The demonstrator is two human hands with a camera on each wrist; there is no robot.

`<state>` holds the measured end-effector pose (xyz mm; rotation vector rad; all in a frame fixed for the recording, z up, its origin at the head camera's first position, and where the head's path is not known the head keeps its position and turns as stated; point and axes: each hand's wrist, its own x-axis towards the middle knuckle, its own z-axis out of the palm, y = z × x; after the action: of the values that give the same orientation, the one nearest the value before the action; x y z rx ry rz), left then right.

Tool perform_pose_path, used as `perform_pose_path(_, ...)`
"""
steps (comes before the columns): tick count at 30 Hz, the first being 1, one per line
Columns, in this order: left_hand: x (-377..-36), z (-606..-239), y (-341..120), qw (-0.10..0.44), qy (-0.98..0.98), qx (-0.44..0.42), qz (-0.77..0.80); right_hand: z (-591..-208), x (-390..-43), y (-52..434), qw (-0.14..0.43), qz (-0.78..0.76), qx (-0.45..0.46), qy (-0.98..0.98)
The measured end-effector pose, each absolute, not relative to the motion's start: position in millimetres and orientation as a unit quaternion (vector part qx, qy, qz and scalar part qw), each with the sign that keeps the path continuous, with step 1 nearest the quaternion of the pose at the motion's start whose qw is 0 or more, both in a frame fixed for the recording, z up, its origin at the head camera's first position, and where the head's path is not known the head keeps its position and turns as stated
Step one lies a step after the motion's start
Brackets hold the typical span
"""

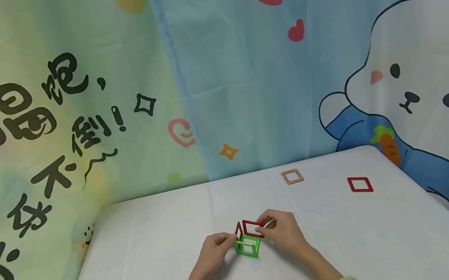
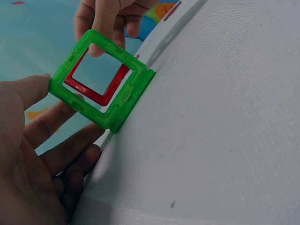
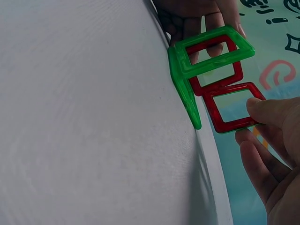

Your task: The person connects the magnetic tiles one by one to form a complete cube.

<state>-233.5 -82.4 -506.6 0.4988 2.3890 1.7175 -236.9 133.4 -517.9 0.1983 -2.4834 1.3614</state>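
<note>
Two green square magnetic tiles (image 1: 248, 247) are joined, one flat on the table and one raised from it, as in the left wrist view (image 2: 101, 115). A red magnetic tile (image 1: 238, 230) stands upright against them on the left. My left hand (image 1: 215, 251) pinches the green and red tiles at their left corner, thumb on the green edge and fingers behind. Another red magnetic tile (image 3: 234, 125) is pinched between thumb and fingers of my right hand (image 1: 283, 230). This tile is tilted, its edge close to the standing red one; whether they touch, I cannot tell.
On the white table (image 1: 156, 235), an orange square tile (image 1: 292, 176) lies near the back edge. A red square tile (image 1: 360, 184) lies further right. A printed curtain (image 1: 233, 84) hangs behind the table.
</note>
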Motion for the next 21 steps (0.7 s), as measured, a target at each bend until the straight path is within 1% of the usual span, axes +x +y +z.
perform_pose_path(5,-235,-507,-83,0.087,0.796,0.167,0.575,-520,-240,131,0.145,0.471,0.070,-0.867)
perform_pose_path(12,-259,-551,-86,0.092,0.797,0.162,0.575,-521,-239,129,0.144,0.477,0.073,-0.864)
perform_pose_path(21,-258,-549,-86,0.092,0.800,0.159,0.571,-520,-239,129,0.132,0.496,0.072,-0.855)
